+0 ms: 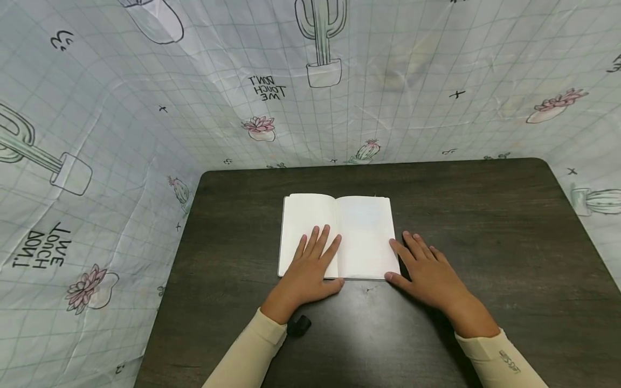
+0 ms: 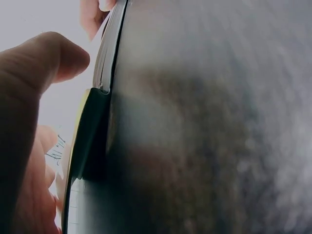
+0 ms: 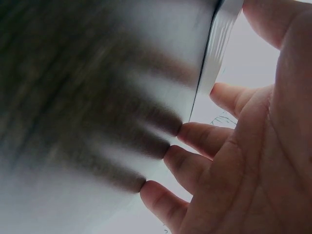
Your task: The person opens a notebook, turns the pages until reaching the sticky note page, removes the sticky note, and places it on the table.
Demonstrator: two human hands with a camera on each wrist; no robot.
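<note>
One open notebook (image 1: 367, 237) lies amid broad tabletop (image 1: 514, 231), left hand (image 1: 308, 274) across its lower edge, right hand (image 1: 430, 277) touching its right edge, fingers spread apart.

The open, rectangular paper notebook (image 1: 367, 231) has white pages; its smooth spine (image 2: 92, 131) reads dark green in the left wrist view. The wide wooden tabletop (image 1: 485, 226) is dark brown with a streaked grain. The white cloth backdrop (image 1: 398, 113) carries a thin grey-green grid — over it, green cactus drawings (image 1: 322, 37), pink succulent drawings (image 1: 259, 125) and black lettering (image 1: 267, 87). The long fabric sleeves (image 1: 249, 350) are cream — the right one marked with dark print (image 1: 509, 361).
</note>
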